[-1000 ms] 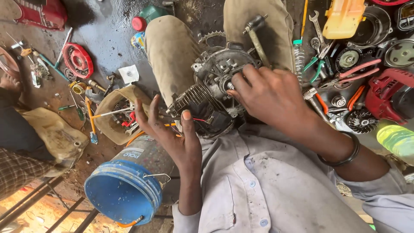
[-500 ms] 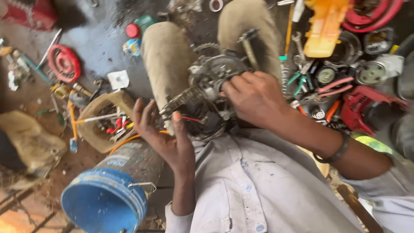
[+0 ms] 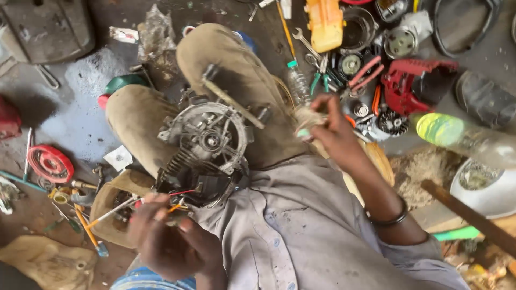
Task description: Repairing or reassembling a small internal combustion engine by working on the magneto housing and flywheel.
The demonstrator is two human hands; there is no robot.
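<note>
Here, my left hand (image 3: 166, 241) touches the engine (image 3: 207, 156) at its six o'clock, fingers loosely curled; my right hand (image 3: 328, 126), at three o'clock, grips a rag (image 3: 306, 117).

My left hand (image 3: 166, 236) hangs low by my belly, back toward me, fingers (image 3: 148, 207) curled loosely inward. My right hand (image 3: 328, 126) is raised out to the side, wrist bent, fingers (image 3: 317, 104) pinched together; a bangle rings that forearm.
</note>
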